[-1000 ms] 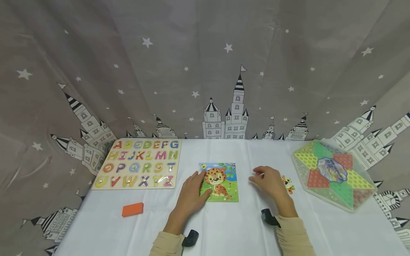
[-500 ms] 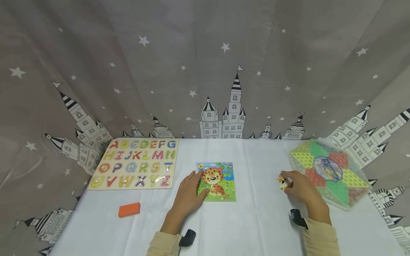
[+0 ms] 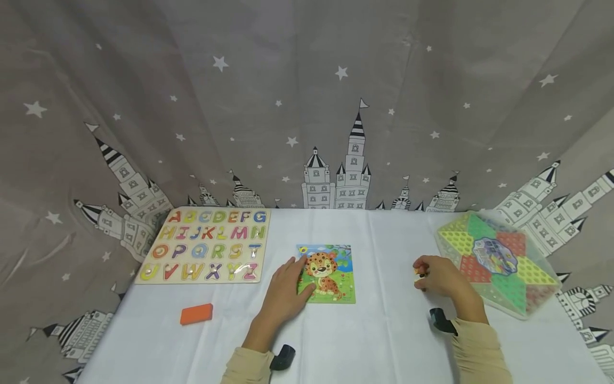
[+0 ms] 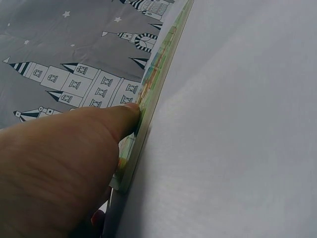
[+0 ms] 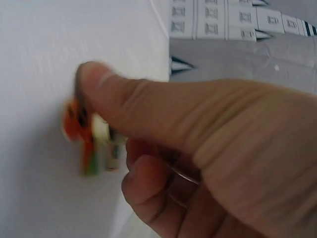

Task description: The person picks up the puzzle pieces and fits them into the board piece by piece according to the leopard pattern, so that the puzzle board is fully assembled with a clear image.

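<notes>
A square leopard picture puzzle lies flat in the middle of the white table. My left hand rests along its left edge, fingers fairly straight. In the left wrist view the thumb presses on the face of the puzzle board. Off to the right, my right hand pinches small orange, white and green puzzle pieces. The right wrist view shows these pieces blurred under the thumb, partly hidden by it; I cannot tell how many there are.
A wooden alphabet board lies at the back left, with an orange block in front of it. At the right is a hexagonal Chinese checkers board. A grey castle-print curtain hangs behind the table.
My right hand has moved right from beside the leopard puzzle and taken hold of the small pieces on the table. The left hand has stayed at the puzzle's left edge.
</notes>
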The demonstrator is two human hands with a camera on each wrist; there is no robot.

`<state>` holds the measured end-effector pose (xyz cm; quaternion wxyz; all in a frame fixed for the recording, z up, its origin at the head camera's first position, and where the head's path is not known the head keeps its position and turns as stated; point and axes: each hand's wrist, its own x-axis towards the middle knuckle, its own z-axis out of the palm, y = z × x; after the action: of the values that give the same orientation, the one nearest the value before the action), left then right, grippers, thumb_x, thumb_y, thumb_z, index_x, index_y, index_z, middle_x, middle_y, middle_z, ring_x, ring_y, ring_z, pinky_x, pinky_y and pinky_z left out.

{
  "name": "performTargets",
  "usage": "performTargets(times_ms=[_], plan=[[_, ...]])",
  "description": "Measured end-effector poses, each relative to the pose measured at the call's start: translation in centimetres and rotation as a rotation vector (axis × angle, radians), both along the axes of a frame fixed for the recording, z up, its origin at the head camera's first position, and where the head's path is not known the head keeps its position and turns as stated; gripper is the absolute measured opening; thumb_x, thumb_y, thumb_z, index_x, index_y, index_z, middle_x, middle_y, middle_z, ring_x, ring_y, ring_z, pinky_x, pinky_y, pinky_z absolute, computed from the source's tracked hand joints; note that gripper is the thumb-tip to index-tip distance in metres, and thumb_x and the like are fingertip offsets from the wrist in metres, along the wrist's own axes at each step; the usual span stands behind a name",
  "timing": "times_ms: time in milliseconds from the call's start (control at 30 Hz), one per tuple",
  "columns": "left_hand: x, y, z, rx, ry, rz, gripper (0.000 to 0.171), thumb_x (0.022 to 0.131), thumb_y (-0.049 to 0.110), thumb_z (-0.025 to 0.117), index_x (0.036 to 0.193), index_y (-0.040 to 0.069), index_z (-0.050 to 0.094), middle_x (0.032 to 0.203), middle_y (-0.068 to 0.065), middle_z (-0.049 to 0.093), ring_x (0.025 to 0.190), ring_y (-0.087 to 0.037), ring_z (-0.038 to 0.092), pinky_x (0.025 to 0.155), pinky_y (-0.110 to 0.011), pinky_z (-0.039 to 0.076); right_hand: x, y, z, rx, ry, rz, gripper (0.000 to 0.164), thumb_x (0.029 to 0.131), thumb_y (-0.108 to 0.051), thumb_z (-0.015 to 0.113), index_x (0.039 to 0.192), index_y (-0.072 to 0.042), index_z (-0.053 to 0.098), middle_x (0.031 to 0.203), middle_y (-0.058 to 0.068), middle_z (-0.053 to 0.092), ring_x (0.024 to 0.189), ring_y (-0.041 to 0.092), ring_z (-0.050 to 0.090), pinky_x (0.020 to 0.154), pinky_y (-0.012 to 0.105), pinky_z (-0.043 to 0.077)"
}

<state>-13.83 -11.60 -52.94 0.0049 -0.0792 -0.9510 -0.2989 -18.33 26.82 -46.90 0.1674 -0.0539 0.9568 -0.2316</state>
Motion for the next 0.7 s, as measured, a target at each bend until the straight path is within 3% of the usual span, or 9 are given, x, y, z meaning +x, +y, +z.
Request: performTargets(times_ms=[100, 200, 333, 533, 700], plan=[[0.0, -0.1, 0.1, -0.01, -0.008, 0.0, 0.075, 0.093, 0.041, 0.069, 0.157, 0.016, 0.04, 0.158, -0.009, 0.048, 0.152, -0.033, 0.036, 0.125, -0.055, 0.029, -0.1, -0.6, -0.2, -0.012, 0.011, -0.008, 0.041, 0.078, -0.015, 0.087, 0.111, -0.002, 0.066, 0.095, 0.007, 0.063, 0.085, 0.02, 0.056, 0.074, 0.035, 0.049], [0.0, -0.2, 0.2, -0.012, -0.02, -0.001, 0.075, 0.094, 0.042, 0.068, 0.158, 0.016, 0.039, 0.159, -0.009, 0.047, 0.152, -0.032, 0.035, 0.126, -0.055, 0.028, 0.0, -0.8, 0.0, 0.009, 0.046, 0.003, 0.056, 0.075, -0.017, 0.09, 0.121, 0.002, 0.065, 0.105, 0.014, 0.065, 0.093, 0.027, 0.061, 0.085, 0.047, 0.054], [0.0, -0.1, 0.3, -0.001, -0.013, 0.014, 0.074, 0.094, 0.042, 0.069, 0.158, 0.016, 0.04, 0.158, -0.009, 0.048, 0.152, -0.032, 0.036, 0.126, -0.055, 0.028, 0.2, -0.4, 0.4, 0.017, 0.054, 0.032, 0.068, 0.073, -0.016, 0.092, 0.131, 0.004, 0.061, 0.114, 0.02, 0.065, 0.106, 0.037, 0.062, 0.097, 0.059, 0.051], [-0.1, 0.0, 0.2, -0.013, -0.012, 0.01, 0.075, 0.094, 0.042, 0.068, 0.158, 0.016, 0.039, 0.159, -0.008, 0.047, 0.153, -0.031, 0.035, 0.126, -0.054, 0.028, 0.2, 0.2, 0.5, 0.044, 0.054, 0.059, 0.066, 0.073, -0.011, 0.09, 0.13, 0.007, 0.062, 0.114, 0.02, 0.064, 0.105, 0.036, 0.061, 0.096, 0.057, 0.052], [0.0, 0.1, 0.2, -0.003, -0.008, -0.001, 0.074, 0.094, 0.04, 0.069, 0.157, 0.014, 0.041, 0.158, -0.009, 0.048, 0.152, -0.032, 0.036, 0.126, -0.054, 0.028, 0.0, 0.2, 0.5, 0.082, 0.035, 0.032, 0.064, 0.073, -0.014, 0.09, 0.126, 0.011, 0.063, 0.11, 0.021, 0.064, 0.1, 0.034, 0.06, 0.094, 0.056, 0.052]])
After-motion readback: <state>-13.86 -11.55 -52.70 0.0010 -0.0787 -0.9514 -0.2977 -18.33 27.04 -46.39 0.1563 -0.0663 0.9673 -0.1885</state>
